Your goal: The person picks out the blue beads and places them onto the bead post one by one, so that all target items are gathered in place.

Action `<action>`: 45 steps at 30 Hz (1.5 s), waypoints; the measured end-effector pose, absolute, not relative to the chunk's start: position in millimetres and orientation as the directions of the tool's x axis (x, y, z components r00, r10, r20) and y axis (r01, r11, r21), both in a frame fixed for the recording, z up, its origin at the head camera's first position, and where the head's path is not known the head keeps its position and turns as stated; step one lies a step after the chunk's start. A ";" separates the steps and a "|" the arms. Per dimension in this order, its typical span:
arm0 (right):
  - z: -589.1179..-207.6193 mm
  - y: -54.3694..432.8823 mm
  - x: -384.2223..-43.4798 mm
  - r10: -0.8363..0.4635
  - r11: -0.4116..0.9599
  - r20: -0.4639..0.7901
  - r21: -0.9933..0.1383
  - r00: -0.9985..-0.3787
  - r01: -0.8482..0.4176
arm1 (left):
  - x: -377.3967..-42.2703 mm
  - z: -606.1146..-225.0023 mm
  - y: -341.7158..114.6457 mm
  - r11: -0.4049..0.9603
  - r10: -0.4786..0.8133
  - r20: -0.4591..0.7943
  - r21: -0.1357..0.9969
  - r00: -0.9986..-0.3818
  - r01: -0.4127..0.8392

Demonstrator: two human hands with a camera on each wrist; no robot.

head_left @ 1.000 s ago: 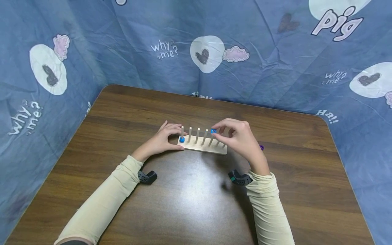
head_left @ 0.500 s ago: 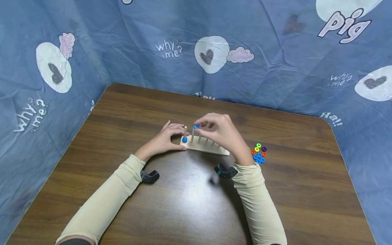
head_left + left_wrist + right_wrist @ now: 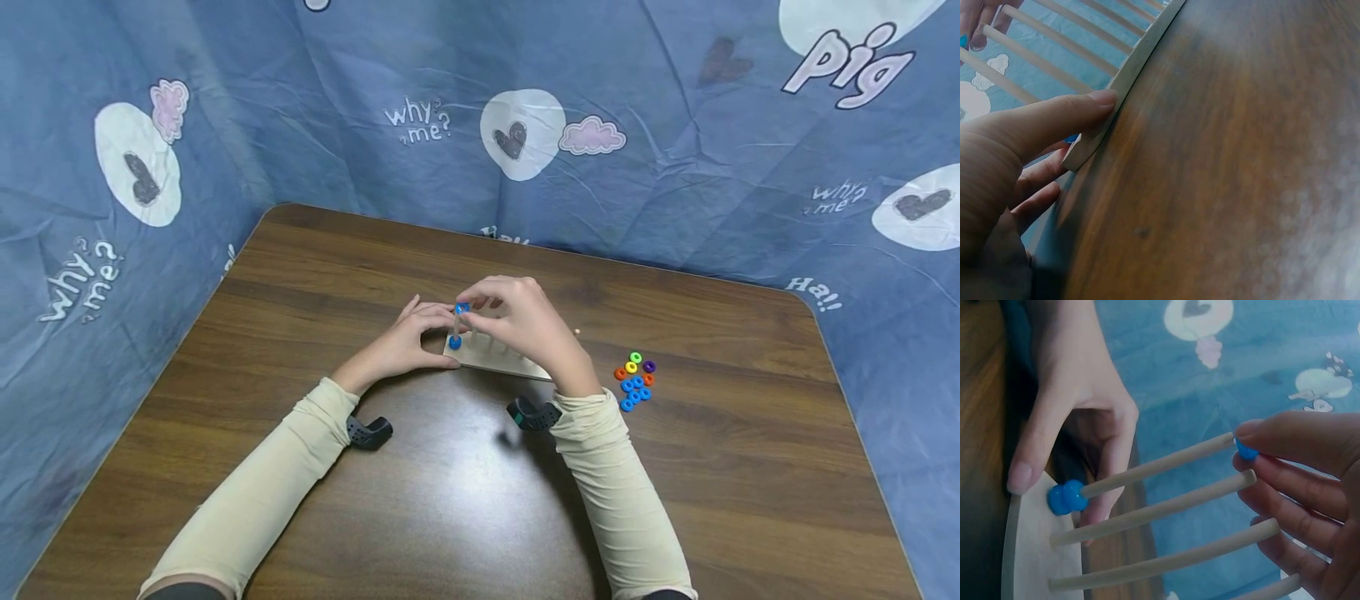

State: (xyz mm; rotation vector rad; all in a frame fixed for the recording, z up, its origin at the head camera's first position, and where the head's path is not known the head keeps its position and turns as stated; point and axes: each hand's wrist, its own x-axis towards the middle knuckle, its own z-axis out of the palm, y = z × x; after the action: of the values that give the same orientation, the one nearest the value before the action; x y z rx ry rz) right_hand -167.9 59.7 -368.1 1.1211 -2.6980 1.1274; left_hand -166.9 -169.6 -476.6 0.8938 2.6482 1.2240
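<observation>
My left hand [image 3: 397,346] grips the left end of a wooden peg board [image 3: 501,362], thumb [image 3: 1088,107] along its near edge and fingers on the far side. Several upright pegs [image 3: 1166,506] stand in a row on it. Low on the leftmost peg sit two blue rings [image 3: 1067,497], stacked at the base. Between thumb and fingertips, my right hand [image 3: 525,325] pinches another blue ring [image 3: 1247,450]. That ring is right at the tip of the leftmost peg. The right hand covers much of the other pegs in the head view.
Loose rings lie in a cluster on the table to the right of the board: several blue rings [image 3: 634,397], a green ring [image 3: 636,352], a yellow one, a purple one and two orange ones. A blue printed cloth [image 3: 420,183] hangs behind the table [image 3: 720,467].
My right hand has carried the blue ring leftward, from over the board's right half to the leftmost peg's top. The loose rings have come into view. My left hand keeps its grip.
</observation>
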 end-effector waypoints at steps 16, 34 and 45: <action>-368.3 54.5 -172.3 -0.644 0.534 0.209 -0.567 -0.736 -0.627 | -166.0 -475.0 -168.0 0.509 0.539 0.152 0.725 -0.829 0.464; -368.0 58.1 -171.4 -0.644 0.527 0.181 -0.599 -0.743 -0.603 | -164.8 -473.2 -168.8 0.516 0.534 0.149 0.722 -0.832 0.461; -366.7 67.5 -168.1 -0.625 0.527 0.185 -0.617 -0.759 -0.585 | -167.5 -477.3 -168.5 0.531 0.531 0.154 0.706 -0.833 0.468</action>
State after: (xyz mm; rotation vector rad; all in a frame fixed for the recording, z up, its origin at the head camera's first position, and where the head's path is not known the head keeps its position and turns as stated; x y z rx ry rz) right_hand -168.1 67.5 -366.7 1.1086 -2.7956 1.0943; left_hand -167.5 -168.5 -477.3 0.8757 2.6780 1.1983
